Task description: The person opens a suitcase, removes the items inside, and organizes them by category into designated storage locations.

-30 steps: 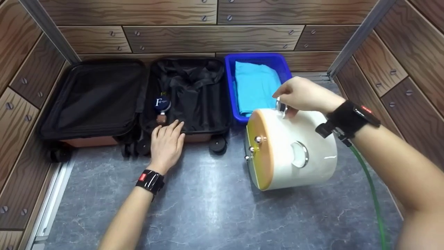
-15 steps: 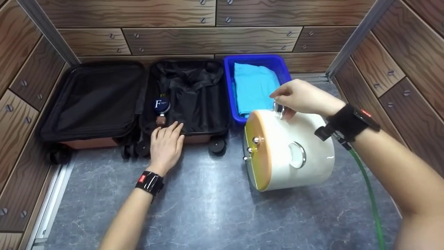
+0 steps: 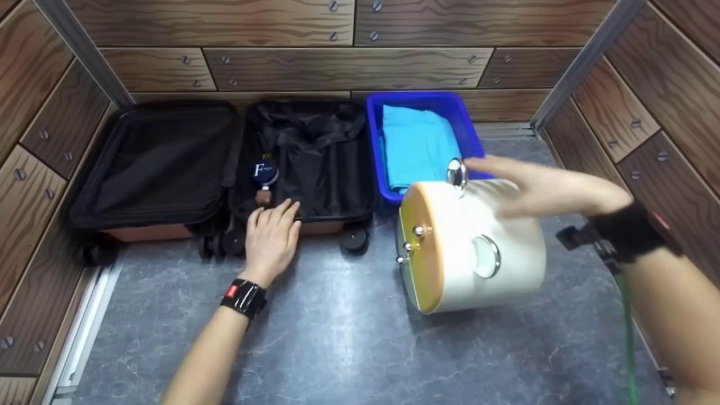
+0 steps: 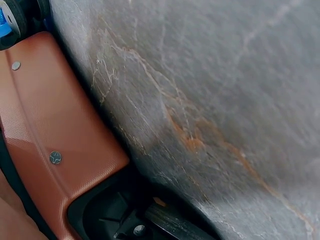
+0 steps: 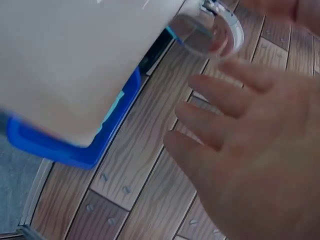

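My left hand (image 3: 271,242) rests with straight fingers on the front rim of an opened black-lined suitcase (image 3: 315,185). Inside, near its fingertips, lies a dark blue round item (image 3: 264,171) marked with a white F, with a brown piece at its lower end. The left wrist view shows the suitcase's copper-coloured shell (image 4: 65,115). My right hand (image 3: 545,188), blurred and spread, is beside the chrome ring (image 3: 457,173) on a white rounded box (image 3: 484,225) with an orange and yellow front and silver knobs. In the right wrist view those fingers (image 5: 220,90) hold nothing.
The suitcase's other half (image 3: 157,163) lies to the left. A blue basket (image 3: 472,138) holding folded turquoise cloth (image 3: 419,146) stands behind the white box. Wood-patterned walls (image 3: 343,67) enclose the grey marbled floor (image 3: 332,337).
My right hand has let go of the chrome ring on the white box and moved right, its fingers spreading. The box stays in nearly the same place. My left hand has not moved.
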Demonstrator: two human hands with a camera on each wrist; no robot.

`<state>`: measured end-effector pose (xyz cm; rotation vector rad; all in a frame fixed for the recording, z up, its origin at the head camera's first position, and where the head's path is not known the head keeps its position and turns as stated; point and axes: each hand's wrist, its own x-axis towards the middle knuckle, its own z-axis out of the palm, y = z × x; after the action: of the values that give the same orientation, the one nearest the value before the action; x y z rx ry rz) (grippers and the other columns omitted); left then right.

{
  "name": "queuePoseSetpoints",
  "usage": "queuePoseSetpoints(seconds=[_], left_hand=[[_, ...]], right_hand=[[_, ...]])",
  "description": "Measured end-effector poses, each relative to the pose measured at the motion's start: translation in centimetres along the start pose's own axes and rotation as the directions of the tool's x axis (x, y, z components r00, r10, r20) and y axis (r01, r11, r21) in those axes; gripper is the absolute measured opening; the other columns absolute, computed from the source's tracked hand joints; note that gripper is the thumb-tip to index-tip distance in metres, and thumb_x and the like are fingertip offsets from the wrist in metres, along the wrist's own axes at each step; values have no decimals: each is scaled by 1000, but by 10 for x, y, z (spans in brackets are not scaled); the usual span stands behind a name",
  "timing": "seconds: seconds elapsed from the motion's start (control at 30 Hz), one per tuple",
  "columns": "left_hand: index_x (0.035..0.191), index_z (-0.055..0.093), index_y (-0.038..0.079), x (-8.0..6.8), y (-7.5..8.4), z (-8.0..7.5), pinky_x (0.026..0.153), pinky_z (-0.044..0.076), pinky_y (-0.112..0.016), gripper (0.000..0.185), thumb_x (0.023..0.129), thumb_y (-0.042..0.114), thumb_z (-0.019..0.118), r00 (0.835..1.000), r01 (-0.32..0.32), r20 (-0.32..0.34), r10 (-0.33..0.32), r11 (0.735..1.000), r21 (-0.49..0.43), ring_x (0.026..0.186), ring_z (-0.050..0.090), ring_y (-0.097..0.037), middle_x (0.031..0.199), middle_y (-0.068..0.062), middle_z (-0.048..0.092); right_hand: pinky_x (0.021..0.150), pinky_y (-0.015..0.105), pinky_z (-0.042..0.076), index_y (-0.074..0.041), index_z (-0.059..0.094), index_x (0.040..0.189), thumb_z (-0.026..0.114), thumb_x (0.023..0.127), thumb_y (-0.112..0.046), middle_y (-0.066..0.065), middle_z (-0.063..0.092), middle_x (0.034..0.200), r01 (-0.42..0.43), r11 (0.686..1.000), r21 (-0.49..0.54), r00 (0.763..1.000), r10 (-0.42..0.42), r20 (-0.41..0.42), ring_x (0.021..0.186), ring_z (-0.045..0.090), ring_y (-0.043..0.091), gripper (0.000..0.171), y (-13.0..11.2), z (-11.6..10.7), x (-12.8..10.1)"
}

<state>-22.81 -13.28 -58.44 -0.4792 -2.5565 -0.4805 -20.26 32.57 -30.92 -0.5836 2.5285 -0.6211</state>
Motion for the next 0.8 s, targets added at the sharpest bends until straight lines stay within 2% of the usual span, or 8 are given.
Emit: queuePoseSetpoints(seconds=[0.1, 0.2, 0.3, 0.5, 0.6, 0.7, 0.8], left_hand=[[143, 60, 14, -1, 1, 0, 114, 27, -52, 43, 107, 33, 47, 1000, 3, 2, -3, 1000, -4, 119, 57, -32, 146, -6, 58], [144, 60, 14, -1, 0, 0, 115, 26, -52, 43, 108, 33, 46, 1000, 9, 7, -9, 1000, -8, 120, 56, -32, 146, -6, 58], [145, 59, 15, 0, 0, 1, 115, 26, -51, 45, 108, 35, 43, 1000, 10, 20, -10, 1000, -10, 120, 56, -32, 147, -6, 57], [145, 59, 15, 0, -1, -2, 115, 26, -52, 44, 108, 33, 46, 999, 13, 29, -13, 1000, -16, 120, 56, -32, 146, -6, 57], [145, 59, 14, 4, 3, -7, 115, 26, -54, 43, 106, 32, 51, 997, 41, 64, -39, 999, -27, 122, 55, -33, 146, -7, 58], [144, 59, 12, 12, 13, -14, 116, 24, -56, 44, 104, 31, 55, 992, 74, 111, -68, 996, -56, 130, 51, -34, 146, -8, 57], [141, 62, 11, 21, 35, -23, 115, 27, -55, 43, 102, 29, 59, 992, 59, 119, -44, 991, -121, 134, 49, -34, 142, -8, 61]], right_hand=[[117, 70, 6, -25, 15, 166, 90, 74, -39, 6, 8, 171, 5, 998, -63, 996, 0, 87, 155, 2, 36, 119, 12, 10, -9], [117, 70, 5, -16, 12, 166, 91, 66, -53, 14, 8, 170, 37, 989, -147, 996, -23, 92, 154, 3, 41, 133, 22, 20, -14], [118, 68, 8, -10, 16, 165, 91, 64, -57, 20, 14, 168, 53, 981, -188, 997, -43, 57, 153, 9, 45, 134, 29, 24, -20], [119, 67, 8, -12, 19, 165, 94, 62, -47, 15, 15, 169, 7, 992, -123, 999, -2, 44, 154, 7, 41, 133, 35, 21, -30], [119, 67, 8, -14, 19, 165, 96, 61, -45, 14, 13, 170, -15, 995, -99, 999, 19, 42, 155, 6, 40, 133, 36, 21, -32], [118, 68, 8, -13, 19, 165, 96, 61, -44, 15, 14, 169, -16, 995, -99, 999, 20, 40, 154, 6, 41, 133, 35, 20, -32], [119, 66, 7, -12, 17, 165, 95, 61, -44, 16, 13, 169, -18, 992, -122, 999, 24, 48, 154, 4, 41, 134, 33, 21, -33]])
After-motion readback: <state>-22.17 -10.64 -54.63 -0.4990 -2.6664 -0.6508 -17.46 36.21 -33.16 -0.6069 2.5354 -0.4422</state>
